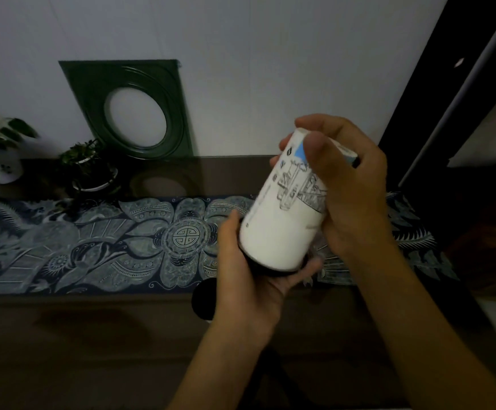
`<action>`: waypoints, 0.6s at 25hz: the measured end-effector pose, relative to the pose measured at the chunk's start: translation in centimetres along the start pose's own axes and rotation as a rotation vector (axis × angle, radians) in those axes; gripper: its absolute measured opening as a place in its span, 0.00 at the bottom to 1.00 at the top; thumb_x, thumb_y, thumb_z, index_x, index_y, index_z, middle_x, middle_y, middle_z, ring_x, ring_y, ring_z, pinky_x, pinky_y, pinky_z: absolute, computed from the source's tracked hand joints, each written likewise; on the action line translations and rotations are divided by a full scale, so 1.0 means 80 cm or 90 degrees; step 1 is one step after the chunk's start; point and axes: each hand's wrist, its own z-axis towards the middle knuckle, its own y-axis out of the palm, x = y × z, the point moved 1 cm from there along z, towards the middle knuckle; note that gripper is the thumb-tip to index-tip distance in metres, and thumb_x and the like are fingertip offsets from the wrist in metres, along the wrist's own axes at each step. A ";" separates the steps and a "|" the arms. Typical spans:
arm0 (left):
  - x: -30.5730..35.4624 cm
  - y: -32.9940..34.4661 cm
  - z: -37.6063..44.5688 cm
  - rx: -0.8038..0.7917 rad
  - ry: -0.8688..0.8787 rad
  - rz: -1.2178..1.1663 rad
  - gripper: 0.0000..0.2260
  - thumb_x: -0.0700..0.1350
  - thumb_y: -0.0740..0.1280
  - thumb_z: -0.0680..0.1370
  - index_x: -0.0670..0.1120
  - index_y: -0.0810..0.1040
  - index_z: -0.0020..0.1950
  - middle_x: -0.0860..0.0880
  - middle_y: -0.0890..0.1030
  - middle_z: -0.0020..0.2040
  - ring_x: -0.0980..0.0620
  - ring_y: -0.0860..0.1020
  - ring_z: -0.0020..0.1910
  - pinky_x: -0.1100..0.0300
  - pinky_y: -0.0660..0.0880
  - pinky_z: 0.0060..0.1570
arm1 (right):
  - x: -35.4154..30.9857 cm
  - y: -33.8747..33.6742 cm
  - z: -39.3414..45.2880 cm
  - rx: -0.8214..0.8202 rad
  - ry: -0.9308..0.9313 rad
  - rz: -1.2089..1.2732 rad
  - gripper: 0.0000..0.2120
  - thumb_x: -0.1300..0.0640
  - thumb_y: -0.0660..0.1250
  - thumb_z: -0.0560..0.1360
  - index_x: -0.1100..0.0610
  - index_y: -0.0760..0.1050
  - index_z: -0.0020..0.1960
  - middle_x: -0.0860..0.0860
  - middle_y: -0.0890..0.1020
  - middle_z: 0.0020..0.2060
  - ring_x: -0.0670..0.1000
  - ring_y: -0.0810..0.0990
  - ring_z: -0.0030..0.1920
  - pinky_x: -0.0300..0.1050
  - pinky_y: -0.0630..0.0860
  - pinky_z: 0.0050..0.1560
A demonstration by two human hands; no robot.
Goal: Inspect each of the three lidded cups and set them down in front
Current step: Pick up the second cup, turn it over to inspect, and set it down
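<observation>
Head view: both hands hold one white paper cup (pixel 282 220) in the air above the patterned blue cloth (pixel 93 241). The cup is tipped, its dark lid (pixel 266 269) pointing down toward the person and its base up and away. The left hand (pixel 249 279) cradles the lid end from below, fingers curled around it. The right hand (pixel 350 184) clasps the upper half, thumb pressed across the printed drawing. A dark round shape (pixel 201 300) shows just below the left hand, nearer than the cloth; it is too dim to identify.
</observation>
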 end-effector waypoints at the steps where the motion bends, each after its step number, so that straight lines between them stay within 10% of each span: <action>1: -0.003 -0.002 0.001 0.037 0.143 0.040 0.22 0.61 0.60 0.79 0.48 0.80 0.62 0.41 0.86 0.56 0.39 0.84 0.50 0.49 0.82 0.40 | 0.003 0.004 -0.003 0.055 0.014 0.015 0.24 0.45 0.77 0.66 0.58 0.79 0.54 0.60 0.85 0.49 0.63 0.85 0.50 0.64 0.82 0.51; 4: -0.003 -0.008 0.001 0.104 0.398 0.174 0.17 0.58 0.59 0.77 0.51 0.77 0.59 0.42 0.84 0.57 0.40 0.84 0.52 0.51 0.77 0.38 | 0.008 0.016 -0.010 0.113 0.088 0.109 0.27 0.48 0.75 0.67 0.63 0.77 0.59 0.60 0.84 0.49 0.61 0.85 0.50 0.61 0.83 0.52; 11: 0.021 0.001 -0.009 -0.064 -0.155 -0.017 0.26 0.60 0.61 0.75 0.40 0.84 0.57 0.36 0.85 0.52 0.37 0.82 0.46 0.50 0.82 0.37 | -0.010 0.008 0.003 -0.081 0.017 0.021 0.35 0.38 0.73 0.62 0.62 0.75 0.60 0.53 0.86 0.44 0.58 0.86 0.45 0.52 0.83 0.45; 15: 0.005 -0.004 0.004 0.026 0.237 0.097 0.22 0.59 0.61 0.79 0.47 0.77 0.66 0.41 0.85 0.59 0.37 0.83 0.56 0.40 0.82 0.47 | 0.004 0.012 0.003 0.111 -0.010 -0.020 0.25 0.42 0.77 0.64 0.58 0.79 0.53 0.62 0.84 0.49 0.64 0.84 0.49 0.67 0.81 0.51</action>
